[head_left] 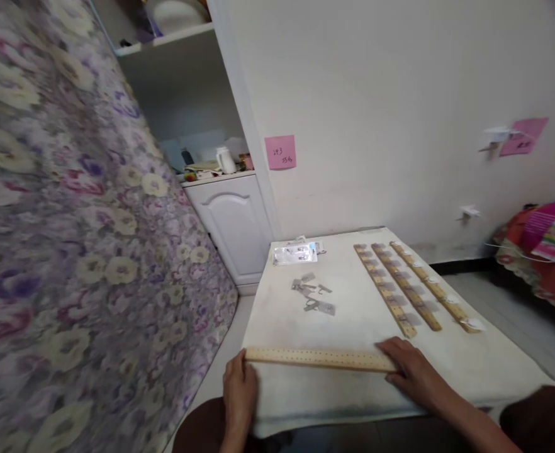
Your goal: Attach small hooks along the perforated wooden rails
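A long pale wooden strip (315, 358) with rows of small holes lies across the near part of the table. My left hand (240, 384) is closed on its left end, at the table's left edge. At the other end my right hand (412, 371) grips it between thumb and fingers. Beyond the strip lies a loose group of small metal hooks with tags (322, 306). Over to the right, three wooden strips (407, 286) lie side by side, each bearing a row of small clear or metal pieces.
A clear plastic package (294, 253) lies at the far left of the cloth-covered table (343, 390). A flowered curtain (93, 251) hangs on the left. Behind stand a white cabinet (235, 220) and a wall with pink notes (280, 152). A covered bed (542, 245) is at right.
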Tool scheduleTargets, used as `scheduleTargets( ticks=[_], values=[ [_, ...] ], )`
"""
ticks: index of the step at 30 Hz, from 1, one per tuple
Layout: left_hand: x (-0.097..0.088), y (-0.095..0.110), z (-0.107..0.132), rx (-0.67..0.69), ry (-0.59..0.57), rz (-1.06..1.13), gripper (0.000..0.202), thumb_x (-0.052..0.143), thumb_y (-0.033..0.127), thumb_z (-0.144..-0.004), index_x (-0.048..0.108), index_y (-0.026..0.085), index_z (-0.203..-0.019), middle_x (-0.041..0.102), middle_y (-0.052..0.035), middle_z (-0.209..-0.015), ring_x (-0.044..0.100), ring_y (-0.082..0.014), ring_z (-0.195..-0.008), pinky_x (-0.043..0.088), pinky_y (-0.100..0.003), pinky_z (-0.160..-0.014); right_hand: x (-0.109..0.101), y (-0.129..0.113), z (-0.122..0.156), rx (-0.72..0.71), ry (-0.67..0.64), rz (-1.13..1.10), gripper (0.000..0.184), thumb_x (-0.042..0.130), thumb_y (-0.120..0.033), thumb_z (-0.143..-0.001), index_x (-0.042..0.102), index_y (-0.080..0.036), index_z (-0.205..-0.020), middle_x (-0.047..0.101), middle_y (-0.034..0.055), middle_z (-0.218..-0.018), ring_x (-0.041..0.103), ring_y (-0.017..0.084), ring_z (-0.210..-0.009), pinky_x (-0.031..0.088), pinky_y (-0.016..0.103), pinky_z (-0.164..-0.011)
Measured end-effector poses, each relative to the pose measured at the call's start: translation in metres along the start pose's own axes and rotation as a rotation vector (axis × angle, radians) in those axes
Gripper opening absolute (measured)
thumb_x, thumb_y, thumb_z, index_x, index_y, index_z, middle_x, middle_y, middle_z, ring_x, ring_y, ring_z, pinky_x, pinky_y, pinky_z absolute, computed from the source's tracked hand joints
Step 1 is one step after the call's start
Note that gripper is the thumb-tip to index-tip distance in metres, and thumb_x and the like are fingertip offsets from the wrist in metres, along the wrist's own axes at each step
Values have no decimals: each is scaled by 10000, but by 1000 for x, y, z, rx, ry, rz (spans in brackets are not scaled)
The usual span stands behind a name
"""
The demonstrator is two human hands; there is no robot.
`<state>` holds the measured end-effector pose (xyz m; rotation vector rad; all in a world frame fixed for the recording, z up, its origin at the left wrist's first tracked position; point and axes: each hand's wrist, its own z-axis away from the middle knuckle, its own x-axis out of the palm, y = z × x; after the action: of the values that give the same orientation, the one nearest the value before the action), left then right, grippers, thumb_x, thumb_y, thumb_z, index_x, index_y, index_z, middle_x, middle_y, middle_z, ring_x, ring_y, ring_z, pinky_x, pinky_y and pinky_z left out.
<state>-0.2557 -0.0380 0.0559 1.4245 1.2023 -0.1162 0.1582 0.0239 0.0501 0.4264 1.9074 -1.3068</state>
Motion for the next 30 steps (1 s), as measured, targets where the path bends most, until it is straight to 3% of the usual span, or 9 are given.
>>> scheduleTargets(
  ticks=[6,10,15,23,30],
  values=[
    [7,-5,-1,128,60,-226,416,356,285,-813,534,141,-1161,542,-121,-1120,505,-266,-1091,399,-416,-993,5,23,20,77,190,-15,392,567,-252,-741,617,-222,-1129,565,100,-1182,495,263,-1112,401,419,-972],
    [9,-10,-5,169,72,-266,404,324,308,-824,541,132,-1117,559,-123,-1076,520,-273,-1058,416,-414,-961,3,28,23,106,273,4,362,589,-271,-745,633,-217,-1100,559,109,-1148,497,270,-1079,413,422,-946],
    [4,-9,-4,100,38,-228,356,327,345,-825,555,175,-1039,571,-92,-1001,560,-263,-981,461,-387,-862,-6,34,22,115,287,-35,301,587,-276,-770,649,-232,-1062,581,95,-1089,508,261,-1062,419,419,-945],
    [1,-2,3,19,22,-198,258,351,326,-811,557,228,-932,584,-54,-994,583,-242,-927,462,-343,-756,-14,48,20,110,394,-126,298,567,-285,-784,611,-209,-1069,557,98,-1164,514,241,-1126,406,408,-1009],
    [2,-5,5,45,24,-146,253,384,318,-802,563,238,-963,606,-32,-987,599,-213,-888,457,-305,-758,-10,51,22,121,468,-81,297,556,-289,-785,594,-214,-1070,542,93,-1182,515,240,-1138,410,423,-1016]
  ],
)
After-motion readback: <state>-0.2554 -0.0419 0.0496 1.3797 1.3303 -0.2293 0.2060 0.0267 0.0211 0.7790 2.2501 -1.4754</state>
